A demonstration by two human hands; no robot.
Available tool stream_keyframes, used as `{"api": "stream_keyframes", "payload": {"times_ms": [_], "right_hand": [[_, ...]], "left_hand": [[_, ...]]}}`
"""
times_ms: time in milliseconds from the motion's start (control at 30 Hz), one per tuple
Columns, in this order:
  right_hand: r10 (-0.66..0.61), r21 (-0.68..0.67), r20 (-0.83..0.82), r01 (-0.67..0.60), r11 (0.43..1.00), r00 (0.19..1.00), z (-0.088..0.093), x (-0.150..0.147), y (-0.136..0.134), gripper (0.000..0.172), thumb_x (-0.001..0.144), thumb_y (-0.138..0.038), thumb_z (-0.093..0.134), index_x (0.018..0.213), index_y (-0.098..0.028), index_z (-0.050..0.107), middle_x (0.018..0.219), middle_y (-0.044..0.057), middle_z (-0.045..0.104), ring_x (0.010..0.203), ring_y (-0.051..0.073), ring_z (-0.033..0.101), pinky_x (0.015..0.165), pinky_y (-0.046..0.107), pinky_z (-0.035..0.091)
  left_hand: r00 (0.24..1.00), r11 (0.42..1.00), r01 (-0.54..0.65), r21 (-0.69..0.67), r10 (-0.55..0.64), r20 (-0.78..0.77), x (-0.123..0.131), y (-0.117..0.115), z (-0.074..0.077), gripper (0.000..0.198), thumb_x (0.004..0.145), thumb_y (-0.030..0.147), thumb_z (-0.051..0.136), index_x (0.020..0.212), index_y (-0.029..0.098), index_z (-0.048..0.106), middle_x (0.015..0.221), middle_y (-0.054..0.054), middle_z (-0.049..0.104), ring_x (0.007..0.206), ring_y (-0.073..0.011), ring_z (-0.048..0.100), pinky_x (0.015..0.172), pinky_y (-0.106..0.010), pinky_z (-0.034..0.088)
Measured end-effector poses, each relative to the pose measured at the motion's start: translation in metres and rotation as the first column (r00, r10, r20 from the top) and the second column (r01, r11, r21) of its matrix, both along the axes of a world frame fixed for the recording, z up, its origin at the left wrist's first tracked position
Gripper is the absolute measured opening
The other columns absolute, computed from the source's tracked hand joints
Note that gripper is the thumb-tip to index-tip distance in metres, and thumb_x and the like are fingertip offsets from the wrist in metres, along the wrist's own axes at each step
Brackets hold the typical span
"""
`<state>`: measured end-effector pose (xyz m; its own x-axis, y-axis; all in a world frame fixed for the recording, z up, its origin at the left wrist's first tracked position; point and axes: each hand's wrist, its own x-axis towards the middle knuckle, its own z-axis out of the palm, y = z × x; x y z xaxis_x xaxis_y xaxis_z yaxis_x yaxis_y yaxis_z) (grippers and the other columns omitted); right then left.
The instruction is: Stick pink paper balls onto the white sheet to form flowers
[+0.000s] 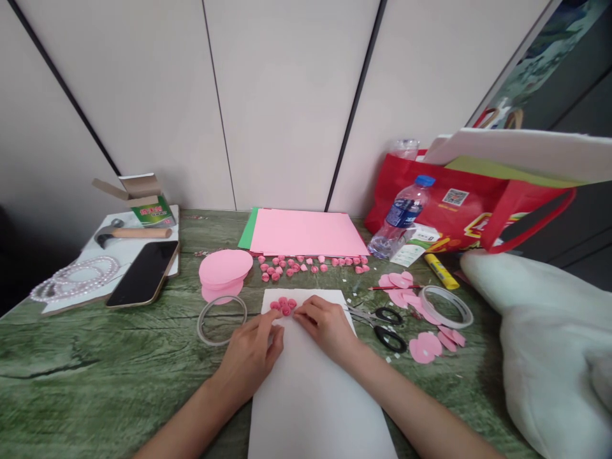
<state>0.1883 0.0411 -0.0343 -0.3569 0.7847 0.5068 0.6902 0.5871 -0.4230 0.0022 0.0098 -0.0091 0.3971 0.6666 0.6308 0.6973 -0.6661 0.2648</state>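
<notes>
A white sheet of paper lies lengthwise in front of me. Near its far left edge sits a tight cluster of several small pink rolled-paper roses. My left hand rests by the near left side of the cluster, index finger stretched toward it and thumb apart, holding nothing visible. On the right side of the roses is my right hand, its thumb and fingers pinched together low over the sheet. Whatever sits between those fingertips is hidden or too small to tell. More loose paper roses are scattered beyond the sheet.
Scissors, a tape roll, pink paper circles and a glue stick lie right. Left are another tape roll, pink ovals, a phone and a hammer. A bottle stands behind.
</notes>
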Motion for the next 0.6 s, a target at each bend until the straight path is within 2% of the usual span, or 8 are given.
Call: {"api": "stream_keyframes", "payload": {"times_ms": [167, 367, 600], "right_hand": [[-0.011, -0.079, -0.042, 0.008, 0.997, 0.999, 0.004, -0.003, -0.002, 0.011, 0.082, -0.019, 0.060, 0.079, -0.020, 0.071, 0.073, 0.002, 0.064, 0.062, 0.011, 0.059, 0.058, 0.021, 0.041], [-0.123, -0.199, -0.068, 0.107, 0.974, 0.990, 0.013, -0.008, -0.004, 0.008, 0.076, -0.019, 0.066, 0.070, -0.021, 0.072, 0.064, 0.000, 0.061, 0.053, 0.010, 0.054, 0.052, 0.020, 0.036], [-0.163, -0.216, 0.028, 0.166, 0.962, 0.986, 0.015, -0.012, -0.008, 0.012, 0.079, -0.024, 0.063, 0.072, -0.020, 0.072, 0.069, 0.002, 0.063, 0.057, 0.011, 0.055, 0.055, 0.021, 0.037]], "left_hand": [[1.000, 1.000, -0.001, 0.008, 0.001, -0.002, -0.001, 0.000, -0.001, 0.017, 0.089, 0.017, 0.039, 0.104, 0.017, 0.046, 0.074, -0.003, 0.069, 0.063, -0.0149, 0.068, 0.056, -0.024, 0.053], [1.000, 1.000, -0.006, 0.027, 0.007, -0.004, 0.000, -0.001, -0.001, 0.016, 0.090, 0.017, 0.039, 0.104, 0.016, 0.046, 0.075, -0.003, 0.068, 0.063, -0.0149, 0.068, 0.057, -0.025, 0.054], [1.000, 1.000, -0.013, 0.010, 0.013, -0.014, 0.001, -0.001, 0.001, 0.017, 0.089, 0.016, 0.038, 0.104, 0.016, 0.046, 0.072, -0.003, 0.068, 0.060, -0.0154, 0.067, 0.054, -0.025, 0.053]]}}
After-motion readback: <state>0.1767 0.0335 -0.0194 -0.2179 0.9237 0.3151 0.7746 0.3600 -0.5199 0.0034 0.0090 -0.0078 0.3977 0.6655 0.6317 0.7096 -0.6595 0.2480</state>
